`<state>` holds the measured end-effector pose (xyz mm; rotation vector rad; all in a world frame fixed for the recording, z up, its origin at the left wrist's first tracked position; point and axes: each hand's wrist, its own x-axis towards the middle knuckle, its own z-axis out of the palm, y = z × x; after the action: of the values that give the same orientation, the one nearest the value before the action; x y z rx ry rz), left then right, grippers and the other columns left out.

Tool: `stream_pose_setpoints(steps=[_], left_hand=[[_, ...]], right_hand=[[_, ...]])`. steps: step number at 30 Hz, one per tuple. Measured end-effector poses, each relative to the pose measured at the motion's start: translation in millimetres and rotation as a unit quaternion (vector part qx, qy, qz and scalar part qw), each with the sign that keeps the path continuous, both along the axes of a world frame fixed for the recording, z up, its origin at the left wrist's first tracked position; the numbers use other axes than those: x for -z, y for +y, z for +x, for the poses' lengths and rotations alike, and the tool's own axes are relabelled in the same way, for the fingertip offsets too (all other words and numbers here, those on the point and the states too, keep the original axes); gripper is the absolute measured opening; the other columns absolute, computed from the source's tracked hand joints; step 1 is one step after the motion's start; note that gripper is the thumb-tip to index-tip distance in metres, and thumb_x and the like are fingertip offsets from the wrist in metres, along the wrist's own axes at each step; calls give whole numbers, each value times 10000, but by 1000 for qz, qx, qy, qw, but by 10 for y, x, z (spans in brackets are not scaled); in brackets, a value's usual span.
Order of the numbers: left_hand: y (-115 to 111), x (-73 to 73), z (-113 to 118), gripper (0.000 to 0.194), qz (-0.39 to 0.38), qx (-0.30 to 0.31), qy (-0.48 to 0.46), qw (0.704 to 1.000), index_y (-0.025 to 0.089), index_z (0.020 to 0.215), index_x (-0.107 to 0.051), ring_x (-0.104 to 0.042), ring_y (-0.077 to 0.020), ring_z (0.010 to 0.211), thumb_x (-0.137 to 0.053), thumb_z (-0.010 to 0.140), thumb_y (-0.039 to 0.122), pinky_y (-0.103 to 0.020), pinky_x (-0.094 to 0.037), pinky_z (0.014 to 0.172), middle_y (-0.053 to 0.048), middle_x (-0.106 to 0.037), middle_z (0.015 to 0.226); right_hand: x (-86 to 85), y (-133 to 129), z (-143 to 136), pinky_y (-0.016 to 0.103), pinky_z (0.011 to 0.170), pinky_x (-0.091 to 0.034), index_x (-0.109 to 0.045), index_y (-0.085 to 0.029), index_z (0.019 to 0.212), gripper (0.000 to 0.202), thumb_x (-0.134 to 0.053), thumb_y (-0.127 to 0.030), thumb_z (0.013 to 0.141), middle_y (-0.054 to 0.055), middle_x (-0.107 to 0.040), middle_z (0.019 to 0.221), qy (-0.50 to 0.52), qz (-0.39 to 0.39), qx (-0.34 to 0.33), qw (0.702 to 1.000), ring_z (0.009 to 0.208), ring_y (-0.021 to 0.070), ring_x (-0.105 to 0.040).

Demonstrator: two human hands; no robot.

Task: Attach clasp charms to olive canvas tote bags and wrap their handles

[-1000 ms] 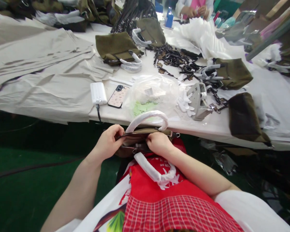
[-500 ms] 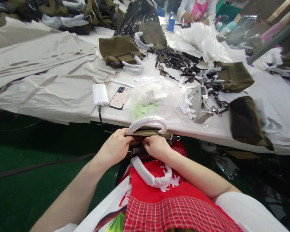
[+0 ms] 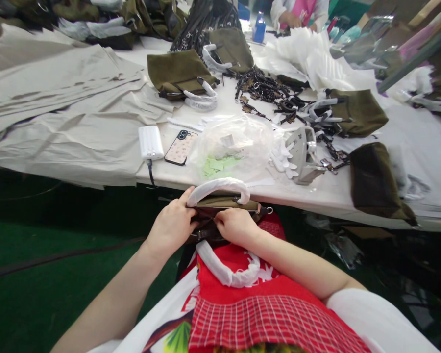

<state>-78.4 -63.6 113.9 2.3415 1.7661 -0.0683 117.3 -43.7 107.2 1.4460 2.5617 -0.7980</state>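
Observation:
An olive handbag point(image 3: 226, 202) rests on my lap at the table's near edge, its two handles wrapped in white foam point(image 3: 220, 187). My left hand point(image 3: 171, 225) grips the bag's left end at its open top. My right hand point(image 3: 235, 225) pinches the top edge near the zipper in the middle. The nearer wrapped handle point(image 3: 226, 269) hangs down over my red apron. The bag's inside is mostly hidden by my hands.
On the white table point(image 3: 316, 196) lie a power bank point(image 3: 150, 142), a phone point(image 3: 180, 147), a clear plastic bag with green tags point(image 3: 231, 147), a grey tool point(image 3: 305, 154), black chains point(image 3: 268, 90) and more olive bags point(image 3: 356, 112). Beige fabric point(image 3: 59, 108) covers the left. Another person's hands point(image 3: 294, 19) work at the far end.
My hands have drawn together along the bag's top, closing its mouth. The left hand slid right toward the wrapped handle.

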Motion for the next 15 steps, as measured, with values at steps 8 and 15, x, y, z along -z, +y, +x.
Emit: stream_pose_setpoints(steps=[8, 15], left_hand=[[-20, -79, 2, 228, 0, -23, -61, 998, 228, 983, -754, -606, -329, 1120, -646, 805, 320, -447, -503, 949, -99, -405, 1530], [33, -109, -242, 274, -94, 65, -240, 964, 247, 904, -739, -655, -223, 939, -505, 798, 154, -353, -506, 877, -48, -730, 1018]], right_hand=[[-11, 4, -26, 275, 741, -455, -748, -189, 869, 325, -454, -309, 943, 92, -753, 904, 9, -8, 17, 1000, 844, 212, -690], [75, 83, 35, 276, 756, -452, -748, -189, 933, 323, -458, -329, 944, 96, -752, 972, 12, -6, 61, 998, 895, 217, -683]])
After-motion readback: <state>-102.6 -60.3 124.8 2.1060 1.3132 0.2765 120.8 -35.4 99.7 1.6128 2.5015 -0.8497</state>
